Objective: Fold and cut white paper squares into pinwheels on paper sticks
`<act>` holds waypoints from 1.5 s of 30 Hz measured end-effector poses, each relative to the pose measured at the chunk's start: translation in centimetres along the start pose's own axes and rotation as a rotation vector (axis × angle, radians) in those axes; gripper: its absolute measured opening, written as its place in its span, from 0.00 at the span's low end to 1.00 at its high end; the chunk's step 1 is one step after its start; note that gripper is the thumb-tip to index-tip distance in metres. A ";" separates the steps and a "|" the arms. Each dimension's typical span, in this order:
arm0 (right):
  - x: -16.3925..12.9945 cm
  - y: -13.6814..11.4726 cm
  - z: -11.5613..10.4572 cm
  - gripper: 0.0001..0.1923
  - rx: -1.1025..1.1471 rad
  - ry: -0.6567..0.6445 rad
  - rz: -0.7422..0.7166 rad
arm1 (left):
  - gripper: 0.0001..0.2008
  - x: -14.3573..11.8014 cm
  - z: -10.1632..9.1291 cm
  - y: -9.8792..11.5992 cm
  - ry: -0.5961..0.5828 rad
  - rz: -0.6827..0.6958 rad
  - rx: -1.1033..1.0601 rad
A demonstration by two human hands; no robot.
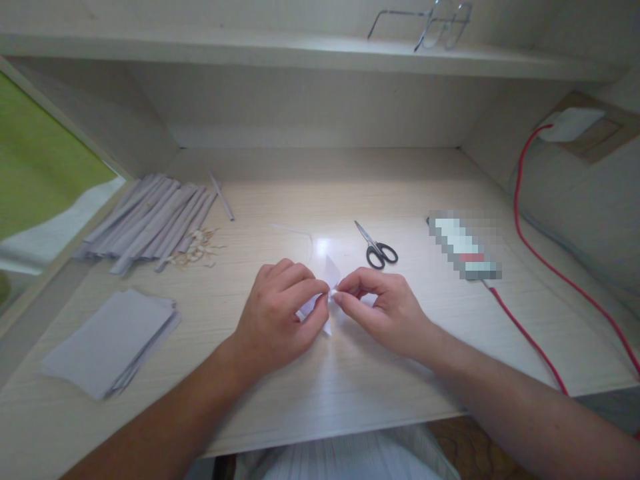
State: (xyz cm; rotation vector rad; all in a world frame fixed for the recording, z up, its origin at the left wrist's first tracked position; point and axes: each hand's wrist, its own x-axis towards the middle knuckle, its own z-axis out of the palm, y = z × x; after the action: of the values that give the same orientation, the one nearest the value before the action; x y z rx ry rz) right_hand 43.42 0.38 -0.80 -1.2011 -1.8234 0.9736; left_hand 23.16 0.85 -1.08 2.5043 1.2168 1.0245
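Note:
My left hand [287, 307] is closed in a pinch on a folded or gathered piece of white paper [331, 270], whose pointed edges stick out above and below the fingers. My right hand [383, 303] pinches a small white bit [333, 293] at the paper's middle, with thumb and forefinger almost touching the left fingertips. Whether that bit is part of the paper cannot be made out. A thin white thread [309, 241] lies on the desk just behind the hands. Black-handled scissors [379, 248] rest beyond my right hand, tips pointing away.
A pile of rolled paper tubes [150, 220] lies at the left, one loose tube [221, 195] beside it. Pale scraps [197, 247] and a paper stack [113, 340] are nearby. Rightward are a blurred-out phone [463, 247] and a red cable [530, 333]. Glasses [440, 23] sit on the shelf.

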 end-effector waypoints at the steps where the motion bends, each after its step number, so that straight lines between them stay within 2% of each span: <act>1: 0.0 0.0 0.0 0.03 0.001 0.001 0.001 | 0.06 0.0 0.0 0.0 -0.001 0.002 -0.002; 16: 0.0 0.3 0.3 0.03 0.014 0.006 0.016 | 0.04 0.1 0.1 0.1 0.013 0.042 -0.012; 27: 0.1 0.5 0.5 0.04 0.019 0.005 0.040 | 0.05 0.0 0.1 0.1 -0.018 0.033 0.028; 36: 0.2 0.4 0.6 0.04 0.074 -0.004 0.122 | 0.05 0.0 0.3 0.2 0.028 0.011 0.026; 45: 0.3 0.4 0.7 0.04 0.161 -0.009 0.199 | 0.05 0.0 0.4 0.4 -0.004 0.048 0.089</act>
State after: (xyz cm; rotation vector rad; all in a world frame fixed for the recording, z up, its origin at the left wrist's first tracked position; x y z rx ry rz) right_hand 42.83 0.62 -1.40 -1.2953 -1.6203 1.2149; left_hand 23.62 0.64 -1.23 2.6130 1.2332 0.9973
